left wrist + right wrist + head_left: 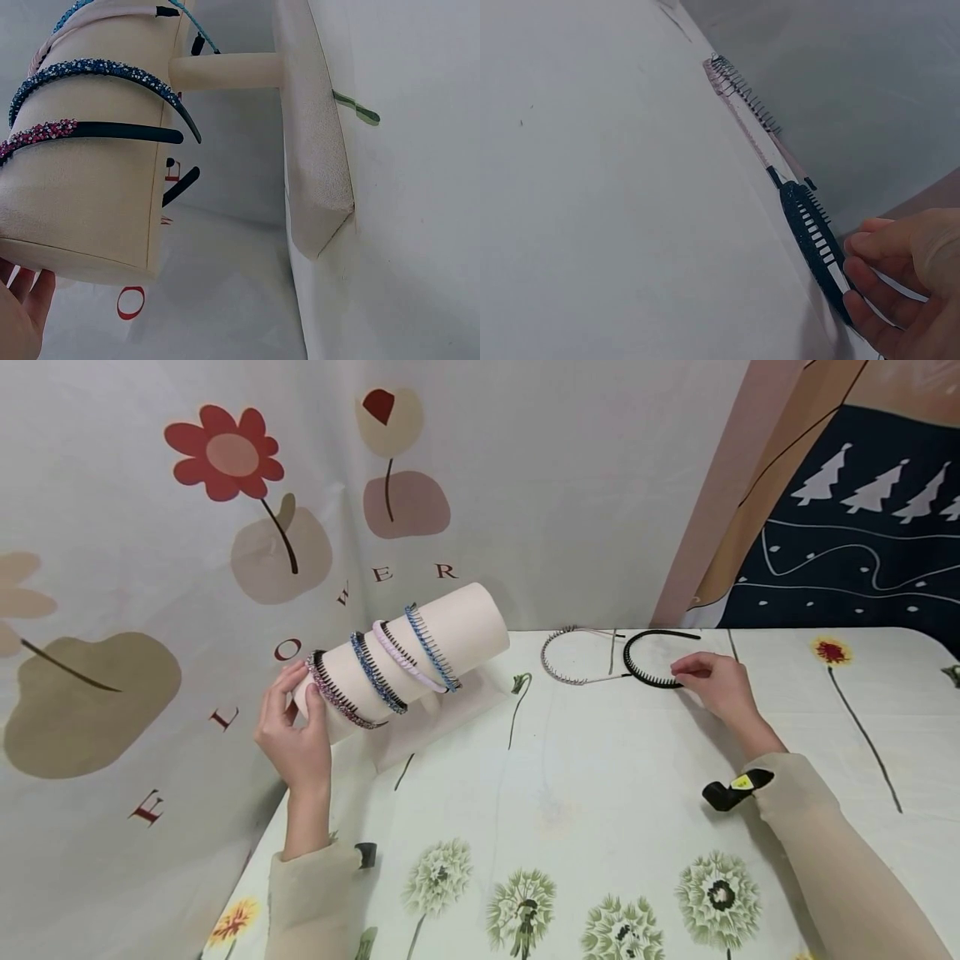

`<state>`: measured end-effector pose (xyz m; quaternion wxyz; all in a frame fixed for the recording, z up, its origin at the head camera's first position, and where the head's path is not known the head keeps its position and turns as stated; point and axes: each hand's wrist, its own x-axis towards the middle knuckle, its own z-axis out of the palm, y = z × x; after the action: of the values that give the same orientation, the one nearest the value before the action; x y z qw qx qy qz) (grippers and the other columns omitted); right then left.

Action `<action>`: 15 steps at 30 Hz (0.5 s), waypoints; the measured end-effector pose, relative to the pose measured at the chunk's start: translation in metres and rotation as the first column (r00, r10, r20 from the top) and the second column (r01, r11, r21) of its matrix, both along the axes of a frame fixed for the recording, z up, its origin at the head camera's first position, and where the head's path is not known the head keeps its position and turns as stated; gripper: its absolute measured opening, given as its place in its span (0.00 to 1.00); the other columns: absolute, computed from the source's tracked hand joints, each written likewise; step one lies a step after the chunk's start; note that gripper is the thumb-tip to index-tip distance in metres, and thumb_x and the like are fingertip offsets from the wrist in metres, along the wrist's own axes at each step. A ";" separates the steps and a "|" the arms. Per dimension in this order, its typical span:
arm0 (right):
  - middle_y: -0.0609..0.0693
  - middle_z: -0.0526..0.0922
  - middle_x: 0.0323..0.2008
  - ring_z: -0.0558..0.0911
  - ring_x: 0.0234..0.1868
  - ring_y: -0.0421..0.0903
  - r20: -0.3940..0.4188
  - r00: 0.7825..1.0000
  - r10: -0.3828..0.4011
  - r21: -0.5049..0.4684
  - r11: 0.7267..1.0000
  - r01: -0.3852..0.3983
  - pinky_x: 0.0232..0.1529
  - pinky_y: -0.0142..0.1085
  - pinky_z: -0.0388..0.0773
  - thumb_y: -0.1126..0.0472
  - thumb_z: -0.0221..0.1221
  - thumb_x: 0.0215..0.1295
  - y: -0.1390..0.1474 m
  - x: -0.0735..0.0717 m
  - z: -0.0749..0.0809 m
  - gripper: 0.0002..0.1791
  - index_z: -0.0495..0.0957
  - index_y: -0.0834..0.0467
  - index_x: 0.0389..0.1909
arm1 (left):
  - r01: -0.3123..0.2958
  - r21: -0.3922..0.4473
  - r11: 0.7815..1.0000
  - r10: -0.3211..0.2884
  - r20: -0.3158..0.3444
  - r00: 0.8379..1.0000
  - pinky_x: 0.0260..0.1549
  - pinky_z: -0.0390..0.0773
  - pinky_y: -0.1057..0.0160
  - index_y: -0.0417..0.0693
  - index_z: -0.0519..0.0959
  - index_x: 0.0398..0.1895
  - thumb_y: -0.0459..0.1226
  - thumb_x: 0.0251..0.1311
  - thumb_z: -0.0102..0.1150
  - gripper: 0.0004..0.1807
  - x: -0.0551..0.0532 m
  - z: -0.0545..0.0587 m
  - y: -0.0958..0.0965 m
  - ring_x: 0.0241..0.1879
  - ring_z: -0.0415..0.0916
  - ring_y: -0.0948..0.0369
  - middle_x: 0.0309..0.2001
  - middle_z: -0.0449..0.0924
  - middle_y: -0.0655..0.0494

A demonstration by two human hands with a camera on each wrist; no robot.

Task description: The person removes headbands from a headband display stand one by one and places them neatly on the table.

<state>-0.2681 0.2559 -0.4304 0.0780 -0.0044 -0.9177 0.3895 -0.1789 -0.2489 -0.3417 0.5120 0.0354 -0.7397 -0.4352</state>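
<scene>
Black headband point(804, 236) on table point(600, 760), right of roll point(476, 622); probably light, springy. Take by smooth tip. Right hand point(716, 687) at its edge, can't tell if pinching; left hand point(296, 735) grips roll end.

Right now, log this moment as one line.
left hand: grips display roll by one end | roll: carries four headbands | right hand: at black headband, grip unclear | pale headband: on table

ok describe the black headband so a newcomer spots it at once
On the flowered table, follow the far edge to the right hand. Right there lies the black headband, dark all over, unlike the pale headband on its left.
</scene>
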 end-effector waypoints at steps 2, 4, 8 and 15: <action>0.64 0.86 0.47 0.69 0.30 0.18 -0.002 1.000 0.003 -0.006 1.000 -0.003 0.34 0.20 0.69 0.62 0.60 0.68 -0.001 0.001 0.001 0.12 0.83 0.63 0.48 | -0.001 0.000 1.000 0.001 0.002 1.000 0.50 0.78 0.78 0.31 0.83 0.46 0.26 0.61 0.57 0.12 0.000 0.000 0.000 0.59 0.79 0.56 0.52 0.86 0.46; 0.64 0.86 0.47 0.69 0.30 0.18 -0.004 1.000 0.007 -0.016 1.000 -0.007 0.34 0.19 0.68 0.62 0.60 0.68 -0.001 0.001 0.002 0.12 0.83 0.63 0.48 | -0.003 0.000 1.000 0.003 0.004 1.000 0.50 0.79 0.78 0.32 0.83 0.46 0.26 0.61 0.57 0.12 0.000 0.000 0.000 0.59 0.79 0.56 0.52 0.86 0.46; 0.65 0.86 0.47 0.69 0.29 0.15 -0.020 1.000 0.017 -0.027 0.999 -0.017 0.33 0.16 0.68 0.62 0.61 0.68 -0.003 0.003 0.003 0.12 0.83 0.63 0.48 | -0.008 -0.002 1.000 0.008 0.010 1.000 0.50 0.79 0.78 0.32 0.83 0.46 0.26 0.61 0.57 0.12 -0.001 -0.001 -0.001 0.60 0.79 0.56 0.52 0.86 0.46; 0.66 0.86 0.47 0.70 0.29 0.13 -0.067 0.997 0.040 -0.052 0.998 -0.043 0.33 0.14 0.68 0.64 0.61 0.68 -0.005 0.004 0.005 0.12 0.82 0.65 0.49 | -0.008 -0.003 1.000 0.008 0.007 1.000 0.50 0.78 0.78 0.33 0.84 0.46 0.26 0.61 0.57 0.12 -0.001 -0.002 -0.002 0.60 0.79 0.55 0.52 0.86 0.46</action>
<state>-0.2645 0.2509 -0.4258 0.1001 0.0254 -0.9038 0.4154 -0.1801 -0.2508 -0.3438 0.5111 0.0392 -0.7420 -0.4320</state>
